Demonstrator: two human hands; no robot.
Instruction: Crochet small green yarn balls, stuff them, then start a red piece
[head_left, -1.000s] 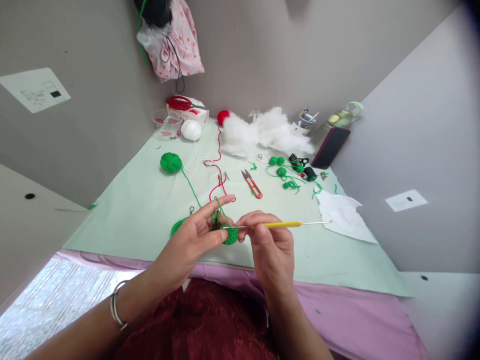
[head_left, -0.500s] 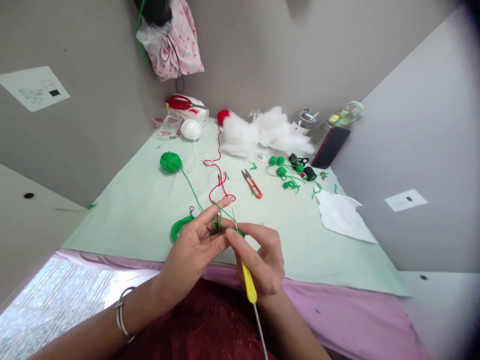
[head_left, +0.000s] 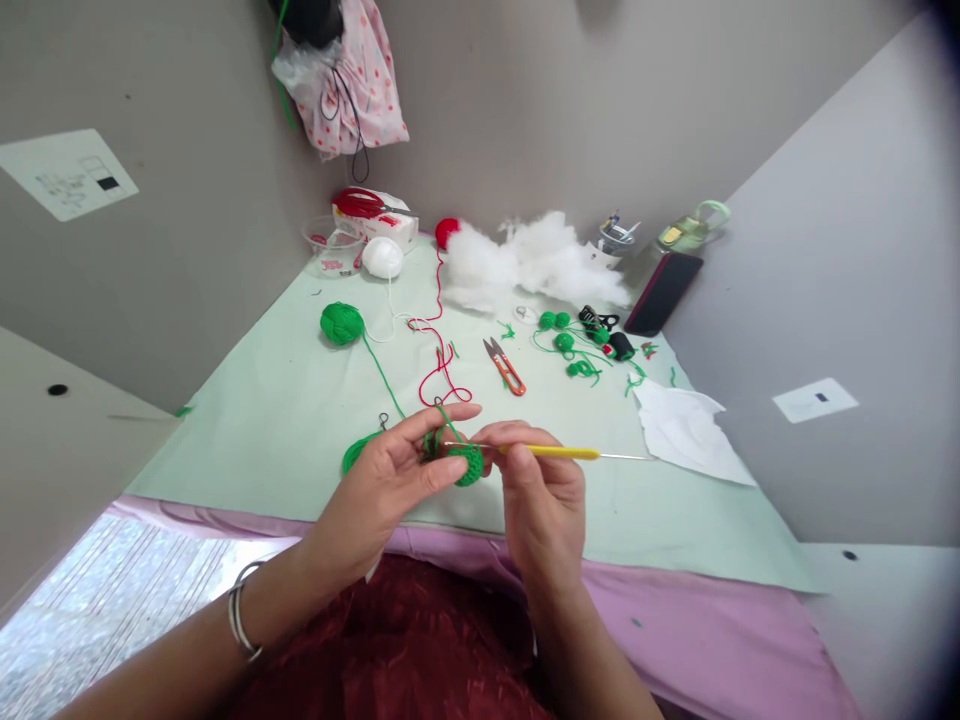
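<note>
My right hand (head_left: 544,495) grips a crochet hook (head_left: 562,452) by its yellow handle, which lies nearly level and points left. The hook's thin metal tip meets the top of a small green crochet piece (head_left: 469,466). Thumb and fingers of my left hand (head_left: 401,470) pinch that piece from the left. Green yarn runs up over the left index finger from the work. More strand leads back to a green yarn ball (head_left: 341,324) at the left. Beside the left hand lies a coil of green yarn (head_left: 358,452), partly hidden by the hand.
Orange thread snips (head_left: 505,367) lie beyond my hands, with loose red yarn (head_left: 442,370) to their left. White stuffing (head_left: 532,265) is heaped at the back. Several small green crocheted balls (head_left: 563,342), a phone (head_left: 664,293) and white paper (head_left: 686,430) sit at the right.
The crochet hook has swung from steep, handle toward me, to nearly level with its handle to the right. My right hand turned with it, and the green piece now shows more.
</note>
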